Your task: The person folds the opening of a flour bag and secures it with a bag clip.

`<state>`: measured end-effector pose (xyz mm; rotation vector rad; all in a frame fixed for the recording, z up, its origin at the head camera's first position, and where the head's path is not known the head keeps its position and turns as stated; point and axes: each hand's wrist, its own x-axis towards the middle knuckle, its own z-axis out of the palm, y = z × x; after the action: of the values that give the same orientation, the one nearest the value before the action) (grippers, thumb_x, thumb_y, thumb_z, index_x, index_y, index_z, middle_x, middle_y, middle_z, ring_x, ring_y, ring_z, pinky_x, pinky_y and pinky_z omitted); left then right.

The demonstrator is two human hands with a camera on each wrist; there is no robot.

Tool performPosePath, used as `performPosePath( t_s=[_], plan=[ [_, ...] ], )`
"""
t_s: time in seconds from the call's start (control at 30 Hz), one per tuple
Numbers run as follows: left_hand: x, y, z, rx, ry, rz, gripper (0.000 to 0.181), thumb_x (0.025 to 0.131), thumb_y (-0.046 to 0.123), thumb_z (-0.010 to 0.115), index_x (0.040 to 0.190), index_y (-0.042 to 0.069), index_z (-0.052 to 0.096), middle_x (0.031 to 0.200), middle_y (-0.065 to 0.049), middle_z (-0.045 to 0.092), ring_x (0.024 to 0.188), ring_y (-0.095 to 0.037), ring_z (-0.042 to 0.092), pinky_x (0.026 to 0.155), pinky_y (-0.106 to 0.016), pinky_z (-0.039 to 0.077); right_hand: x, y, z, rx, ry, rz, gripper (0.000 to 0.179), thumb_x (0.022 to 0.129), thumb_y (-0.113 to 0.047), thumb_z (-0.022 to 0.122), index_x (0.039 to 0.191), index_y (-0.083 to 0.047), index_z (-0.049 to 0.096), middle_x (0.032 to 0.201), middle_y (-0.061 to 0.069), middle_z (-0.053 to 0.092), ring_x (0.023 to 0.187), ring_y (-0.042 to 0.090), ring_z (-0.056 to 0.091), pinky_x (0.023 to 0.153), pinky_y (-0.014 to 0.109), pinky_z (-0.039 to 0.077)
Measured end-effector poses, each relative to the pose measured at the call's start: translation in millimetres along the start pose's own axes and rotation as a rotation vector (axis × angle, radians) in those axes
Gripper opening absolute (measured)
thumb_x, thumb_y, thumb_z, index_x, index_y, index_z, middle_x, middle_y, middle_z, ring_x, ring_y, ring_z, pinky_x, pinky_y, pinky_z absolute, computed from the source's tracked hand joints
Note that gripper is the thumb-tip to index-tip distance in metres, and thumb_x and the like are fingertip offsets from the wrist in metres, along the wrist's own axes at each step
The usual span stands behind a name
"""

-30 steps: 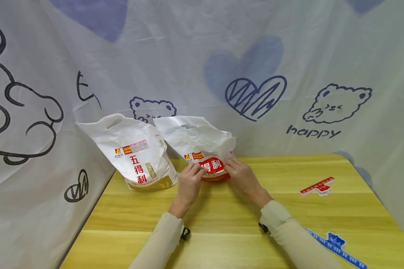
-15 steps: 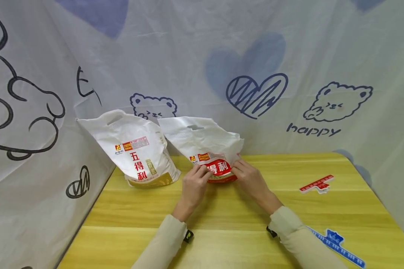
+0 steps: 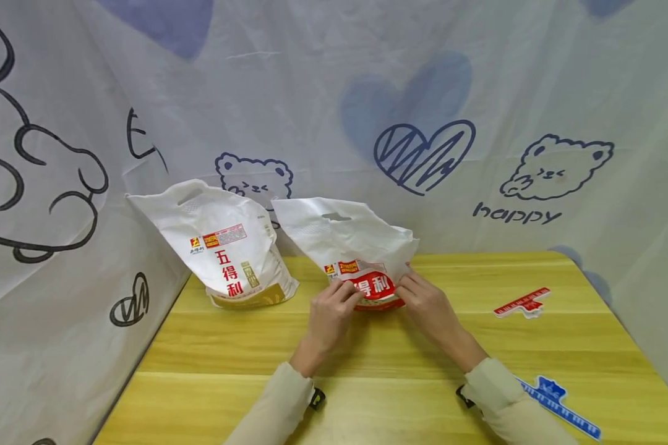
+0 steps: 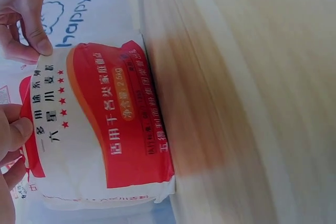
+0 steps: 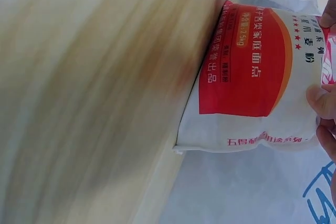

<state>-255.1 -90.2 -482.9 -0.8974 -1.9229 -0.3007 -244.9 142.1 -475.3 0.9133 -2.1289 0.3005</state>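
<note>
- Red-and-white flour bag (image 3: 362, 247) stands on the wooden table (image 3: 384, 386).
- Left hand (image 3: 331, 312) and right hand (image 3: 427, 306) pinch its front, one per side.
- Likely heavy, soft below (top looks limp); support its base.

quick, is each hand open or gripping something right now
Left hand: closed, pinching the red-and-white bag.
Right hand: closed, pinching the red-and-white bag too, farther right.
</note>
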Motion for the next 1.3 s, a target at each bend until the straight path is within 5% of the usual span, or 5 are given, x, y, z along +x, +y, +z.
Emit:
performPosePath(
  t_s=[0.47,0.73,0.87,1.03,1.3],
  plan=[
    [2.6,23.3,-15.0,-0.013,-0.063,0.057,0.03,0.101,0.001,0.057,0.086,0.011,0.08,0.089,0.0,0.069,0.085,-0.017,0.065,0.072,-0.026,0.059,-22.2,-7.6,-24.2,0.013,-0.013,-0.018,0.024,0.072,0.01,0.084,0.092,0.001,0.073,0.096,0.012,0.072,0.092,0.029,0.068,0.085,0.045,0.06],
    [5.3,36.1,-21.6,-0.03,-0.047,0.082,0.027,0.092,-0.002,0.059,0.082,0.011,0.079,0.085,0.001,0.067,0.083,-0.017,0.064,0.07,-0.024,0.058,-33.2,-12.5,-35.8,0.04,0.006,-0.03,0.021,0.074,0.01,0.081,0.092,0.004,0.072,0.097,0.014,0.073,0.097,0.033,0.07,0.086,0.048,0.059],
    [5.2,42.0,-23.7,-0.04,-0.043,0.087,0.027,0.093,-0.002,0.057,0.082,0.011,0.079,0.085,0.001,0.067,0.083,-0.017,0.065,0.07,-0.024,0.058,-38.4,-15.0,-41.3,0.053,0.017,-0.024,0.003,0.093,0.002,0.07,0.093,0.004,0.072,0.098,0.014,0.072,0.095,0.032,0.069,0.086,0.049,0.059],
    [5.2,49.8,-28.4,-0.051,-0.068,0.086,0.031,0.095,0.0,0.054,0.083,0.012,0.079,0.087,0.002,0.067,0.084,-0.016,0.063,0.069,-0.023,0.057,-43.6,-18.7,-47.1,0.053,0.028,-0.013,0.047,0.112,-0.015,0.034,0.091,0.002,0.072,0.096,0.012,0.072,0.094,0.03,0.069,0.086,0.047,0.059],
    [3.6,58.8,-34.4,-0.066,-0.073,0.085,0.024,0.094,0.001,0.06,0.083,0.013,0.077,0.088,0.002,0.067,0.086,-0.015,0.062,0.071,-0.022,0.057,-49.3,-24.0,-54.6,0.044,0.041,-0.016,0.049,0.111,-0.011,0.03,0.09,0.001,0.072,0.096,0.011,0.072,0.093,0.029,0.069,0.085,0.043,0.059]
  ],
)
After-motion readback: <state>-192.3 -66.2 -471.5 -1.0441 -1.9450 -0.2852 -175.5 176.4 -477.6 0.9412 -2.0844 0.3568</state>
